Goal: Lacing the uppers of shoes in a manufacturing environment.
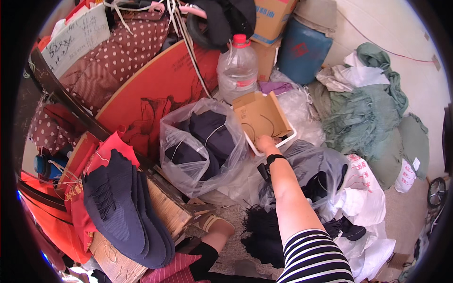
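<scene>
My right hand (265, 143) reaches forward into a white plastic tray (291, 137) that has an open cardboard box (265, 111) in it. The fingers dip behind the tray's near edge, and what they touch is hidden. A black wristband (275, 159) circles that wrist. My left hand does not show. At the lower left, a stack of navy shoe uppers (125, 207), the top one with dark laces, lies on a wooden bench (113, 262). Left of the tray stands a clear plastic bag (172, 125) filled with dark bundles (212, 134) tied with light cord.
Behind the tray stand a large clear bottle (238, 68) with a red cap and a blue drum (304, 49). Green cloth sacks (363, 120) heap up at the right. Under my arm lie a bundle of black cords (262, 233) and white sacks (361, 198). A red board (160, 89) leans at the left.
</scene>
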A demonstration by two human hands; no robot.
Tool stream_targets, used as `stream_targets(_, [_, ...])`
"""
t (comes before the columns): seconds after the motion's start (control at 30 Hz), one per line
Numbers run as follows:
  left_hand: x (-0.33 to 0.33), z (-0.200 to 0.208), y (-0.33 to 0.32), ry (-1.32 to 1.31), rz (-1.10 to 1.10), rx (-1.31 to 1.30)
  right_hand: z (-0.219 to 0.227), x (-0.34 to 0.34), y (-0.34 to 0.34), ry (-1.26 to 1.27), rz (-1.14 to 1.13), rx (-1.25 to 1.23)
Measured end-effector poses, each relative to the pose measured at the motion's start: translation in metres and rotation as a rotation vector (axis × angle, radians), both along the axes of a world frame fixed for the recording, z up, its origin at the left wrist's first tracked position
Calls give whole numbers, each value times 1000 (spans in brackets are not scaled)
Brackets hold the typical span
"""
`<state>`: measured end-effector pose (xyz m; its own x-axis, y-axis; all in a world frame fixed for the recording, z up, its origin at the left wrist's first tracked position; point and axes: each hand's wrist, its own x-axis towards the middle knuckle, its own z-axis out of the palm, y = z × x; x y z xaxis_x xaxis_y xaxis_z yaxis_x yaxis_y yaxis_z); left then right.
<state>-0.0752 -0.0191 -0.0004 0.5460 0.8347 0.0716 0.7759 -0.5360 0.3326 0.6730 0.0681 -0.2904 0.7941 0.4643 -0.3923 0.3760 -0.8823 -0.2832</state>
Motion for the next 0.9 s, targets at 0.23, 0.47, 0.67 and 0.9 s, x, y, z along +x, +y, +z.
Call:
stream_targets(0.23, [3, -7, 4, 33, 17, 12, -68, 40, 5, 86, -215, 496])
stream_targets(0.47, [5, 4, -3, 40, 17, 37, -70, 20, 21, -179, -305, 586])
stream_targets(0.67, [14, 13, 12, -62, -123, 51, 7, -9, 32, -283, -379, 1360])
stream_targets(0.9, [-4, 70, -34, -120, -130, 169, 158, -194, -1, 812, -360, 1332])
